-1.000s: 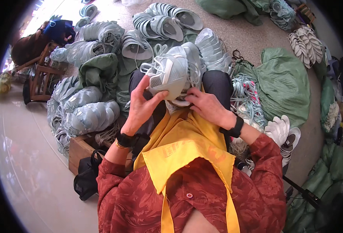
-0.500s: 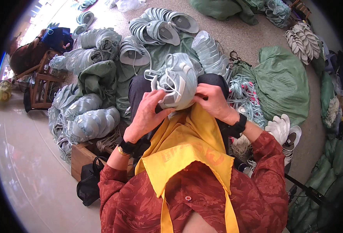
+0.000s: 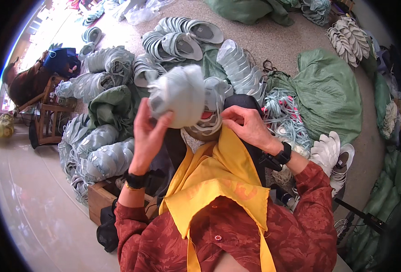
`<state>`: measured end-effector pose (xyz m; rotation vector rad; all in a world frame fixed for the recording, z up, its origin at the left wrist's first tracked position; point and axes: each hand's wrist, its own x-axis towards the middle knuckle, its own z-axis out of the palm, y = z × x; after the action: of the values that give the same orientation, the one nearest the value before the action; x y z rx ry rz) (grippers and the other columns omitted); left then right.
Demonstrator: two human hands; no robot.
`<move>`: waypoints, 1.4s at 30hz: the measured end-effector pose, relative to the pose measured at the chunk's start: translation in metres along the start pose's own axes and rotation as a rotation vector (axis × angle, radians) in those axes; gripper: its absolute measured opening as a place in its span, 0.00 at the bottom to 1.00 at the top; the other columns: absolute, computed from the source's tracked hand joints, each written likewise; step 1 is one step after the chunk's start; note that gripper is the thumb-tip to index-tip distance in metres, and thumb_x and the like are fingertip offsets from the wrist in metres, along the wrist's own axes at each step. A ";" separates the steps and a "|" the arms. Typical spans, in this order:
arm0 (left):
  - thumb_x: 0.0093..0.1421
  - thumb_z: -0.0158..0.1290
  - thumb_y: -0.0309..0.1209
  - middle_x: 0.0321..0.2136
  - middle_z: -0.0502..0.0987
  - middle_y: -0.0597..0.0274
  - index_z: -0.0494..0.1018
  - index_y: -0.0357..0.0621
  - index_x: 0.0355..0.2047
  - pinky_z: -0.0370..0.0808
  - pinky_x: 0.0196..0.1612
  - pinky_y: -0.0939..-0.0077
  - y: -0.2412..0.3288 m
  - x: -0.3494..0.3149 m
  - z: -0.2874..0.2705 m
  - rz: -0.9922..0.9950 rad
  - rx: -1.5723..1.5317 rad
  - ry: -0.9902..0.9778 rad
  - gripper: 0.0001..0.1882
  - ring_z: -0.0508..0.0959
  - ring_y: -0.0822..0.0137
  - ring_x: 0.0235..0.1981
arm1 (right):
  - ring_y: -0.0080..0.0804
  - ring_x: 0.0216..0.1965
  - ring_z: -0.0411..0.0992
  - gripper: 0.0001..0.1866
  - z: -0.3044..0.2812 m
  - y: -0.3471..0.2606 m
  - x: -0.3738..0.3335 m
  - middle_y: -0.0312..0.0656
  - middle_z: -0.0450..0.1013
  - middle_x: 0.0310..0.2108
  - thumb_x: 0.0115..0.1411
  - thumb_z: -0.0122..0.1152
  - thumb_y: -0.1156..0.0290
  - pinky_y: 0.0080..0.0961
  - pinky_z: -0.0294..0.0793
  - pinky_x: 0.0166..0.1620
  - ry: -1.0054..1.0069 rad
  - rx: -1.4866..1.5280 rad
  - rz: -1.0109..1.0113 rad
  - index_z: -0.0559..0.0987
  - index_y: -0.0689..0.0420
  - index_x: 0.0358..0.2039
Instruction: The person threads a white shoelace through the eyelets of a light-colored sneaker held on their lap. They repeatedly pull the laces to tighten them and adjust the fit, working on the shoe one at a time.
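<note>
Centre of frame: pale shoe upper (image 3: 181, 97), raised, rounded side up, grasped in left hand (image 3: 149, 132). Left thumb along its lower edge, remaining fingers on its left side, partly hidden.

Just right of it, at centre: second shoe upper (image 3: 217, 93), pale grey-blue, partly covered by the raised one. Directly below, between the hands: rounded grey-brown piece (image 3: 206, 134), kind unclear.

Right hand (image 3: 251, 130), right of centre: fingers bent, thumb and forefinger close together near a light loop beside the second upper. Gripping or merely touching: cannot tell.

Dark bands on both wrists. Yellow apron (image 3: 216, 181) below the hands, over red patterned shirt (image 3: 182, 240) at bottom of frame.

Left of frame: nested rows of pale blue uppers (image 3: 104, 158), near dark green cloth (image 3: 111, 106). Upper centre: further nested row (image 3: 241, 68), slanting toward the right hand.

Right of centre: tangled pale blue laces (image 3: 284, 115) with pink bits, next to large green sack (image 3: 331, 93). Lower right: white uppers (image 3: 324, 154), bunched together. Lower left: wooden box (image 3: 101, 201), with black bag (image 3: 107, 229) just beside.
</note>
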<state>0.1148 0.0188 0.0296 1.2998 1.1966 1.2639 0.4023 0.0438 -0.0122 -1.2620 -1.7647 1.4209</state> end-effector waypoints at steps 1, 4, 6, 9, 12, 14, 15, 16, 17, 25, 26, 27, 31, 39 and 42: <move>0.66 0.59 0.25 0.50 0.76 0.64 0.67 0.38 0.57 0.72 0.54 0.77 0.011 0.003 -0.004 -0.032 -0.089 0.019 0.21 0.73 0.75 0.51 | 0.22 0.40 0.80 0.11 0.000 0.000 0.003 0.39 0.81 0.40 0.65 0.64 0.74 0.21 0.80 0.46 -0.015 0.025 -0.012 0.80 0.64 0.46; 0.66 0.58 0.22 0.51 0.76 0.63 0.66 0.39 0.58 0.73 0.53 0.78 0.020 0.013 -0.005 0.077 -0.085 0.060 0.21 0.74 0.75 0.50 | 0.24 0.46 0.79 0.14 -0.007 -0.007 0.021 0.41 0.81 0.43 0.66 0.63 0.74 0.24 0.78 0.52 -0.036 0.177 -0.053 0.78 0.63 0.51; 0.65 0.60 0.21 0.50 0.77 0.63 0.67 0.39 0.57 0.73 0.53 0.77 0.022 0.022 0.005 0.118 -0.117 0.101 0.22 0.75 0.74 0.50 | 0.26 0.52 0.78 0.19 -0.018 -0.026 0.038 0.43 0.80 0.49 0.65 0.65 0.74 0.25 0.76 0.57 -0.050 0.299 -0.068 0.76 0.66 0.54; 0.64 0.60 0.21 0.48 0.78 0.63 0.67 0.37 0.56 0.74 0.51 0.76 0.025 0.040 0.021 0.132 -0.008 0.022 0.22 0.76 0.73 0.48 | 0.26 0.52 0.77 0.21 -0.032 -0.051 0.069 0.42 0.78 0.51 0.65 0.66 0.71 0.26 0.75 0.57 -0.077 0.511 -0.176 0.75 0.66 0.55; 0.60 0.63 0.22 0.43 0.80 0.58 0.68 0.35 0.52 0.75 0.45 0.75 0.016 0.058 0.036 0.180 0.171 -0.069 0.22 0.78 0.73 0.44 | 0.25 0.54 0.75 0.21 -0.045 -0.064 0.095 0.40 0.78 0.52 0.68 0.63 0.68 0.28 0.73 0.60 -0.179 0.822 -0.050 0.74 0.64 0.58; 0.57 0.65 0.24 0.40 0.80 0.55 0.69 0.36 0.48 0.75 0.43 0.74 0.011 0.071 0.048 0.186 0.242 -0.138 0.21 0.80 0.68 0.40 | 0.25 0.52 0.76 0.23 -0.054 -0.061 0.109 0.39 0.78 0.52 0.68 0.64 0.65 0.28 0.74 0.59 -0.149 0.838 -0.019 0.74 0.63 0.58; 0.57 0.65 0.24 0.40 0.80 0.55 0.69 0.37 0.47 0.75 0.43 0.74 0.009 0.078 0.050 0.187 0.325 -0.171 0.21 0.80 0.67 0.40 | 0.25 0.52 0.76 0.23 -0.057 -0.058 0.116 0.39 0.78 0.52 0.68 0.64 0.64 0.28 0.74 0.59 -0.137 0.846 -0.003 0.74 0.62 0.58; 0.57 0.66 0.24 0.40 0.80 0.55 0.69 0.37 0.46 0.75 0.43 0.73 0.007 0.085 0.052 0.189 0.408 -0.204 0.20 0.80 0.65 0.39 | 0.25 0.51 0.77 0.24 -0.058 -0.050 0.123 0.39 0.78 0.52 0.66 0.66 0.64 0.28 0.75 0.57 -0.116 0.837 -0.019 0.75 0.63 0.58; 0.57 0.66 0.24 0.40 0.80 0.56 0.69 0.38 0.46 0.75 0.43 0.73 0.004 0.092 0.053 0.190 0.492 -0.236 0.20 0.80 0.63 0.39 | 0.26 0.50 0.77 0.24 -0.062 -0.046 0.131 0.39 0.79 0.51 0.65 0.68 0.64 0.28 0.76 0.57 -0.114 0.814 -0.039 0.76 0.62 0.57; 0.55 0.63 0.20 0.48 0.79 0.49 0.67 0.36 0.38 0.77 0.52 0.68 -0.040 0.109 -0.008 0.063 0.581 -0.090 0.16 0.80 0.59 0.46 | 0.26 0.42 0.79 0.20 -0.101 0.038 0.234 0.39 0.82 0.44 0.59 0.74 0.65 0.26 0.78 0.50 0.039 0.362 -0.102 0.82 0.59 0.50; 0.56 0.63 0.20 0.47 0.79 0.49 0.67 0.36 0.37 0.77 0.51 0.68 -0.044 0.107 -0.015 0.010 0.588 -0.100 0.14 0.80 0.59 0.45 | 0.26 0.39 0.79 0.21 -0.095 0.060 0.246 0.41 0.83 0.41 0.58 0.74 0.61 0.27 0.78 0.47 0.084 0.257 -0.113 0.83 0.62 0.46; 0.56 0.62 0.20 0.45 0.80 0.50 0.67 0.35 0.35 0.76 0.50 0.69 -0.047 0.106 -0.021 -0.038 0.596 -0.108 0.14 0.80 0.60 0.44 | 0.27 0.39 0.79 0.22 -0.091 0.089 0.260 0.42 0.83 0.40 0.57 0.74 0.59 0.28 0.78 0.47 0.085 0.139 -0.114 0.83 0.62 0.45; 0.56 0.62 0.20 0.40 0.81 0.51 0.67 0.36 0.32 0.76 0.45 0.70 -0.058 0.091 -0.028 -0.185 0.548 -0.104 0.12 0.80 0.60 0.38 | 0.31 0.37 0.80 0.24 -0.070 0.147 0.287 0.44 0.83 0.37 0.55 0.73 0.59 0.29 0.78 0.47 -0.033 -0.256 -0.063 0.82 0.64 0.46; 0.53 0.63 0.20 0.36 0.81 0.54 0.68 0.37 0.31 0.74 0.43 0.66 -0.055 0.090 -0.031 -0.206 0.710 -0.103 0.13 0.78 0.53 0.37 | 0.56 0.46 0.77 0.17 -0.015 0.260 0.285 0.58 0.79 0.36 0.54 0.64 0.68 0.46 0.74 0.49 -0.370 -0.565 -0.214 0.82 0.63 0.43; 0.52 0.64 0.20 0.36 0.81 0.54 0.68 0.37 0.30 0.74 0.42 0.66 -0.055 0.089 -0.035 -0.243 0.721 -0.091 0.13 0.78 0.53 0.37 | 0.55 0.49 0.76 0.18 -0.006 0.241 0.296 0.55 0.80 0.41 0.53 0.56 0.76 0.45 0.74 0.51 -0.594 -0.663 -0.087 0.82 0.57 0.45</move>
<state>0.0779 0.1118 -0.0156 1.6225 1.7674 0.5947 0.3635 0.3140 -0.2796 -1.0882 -2.8235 1.2806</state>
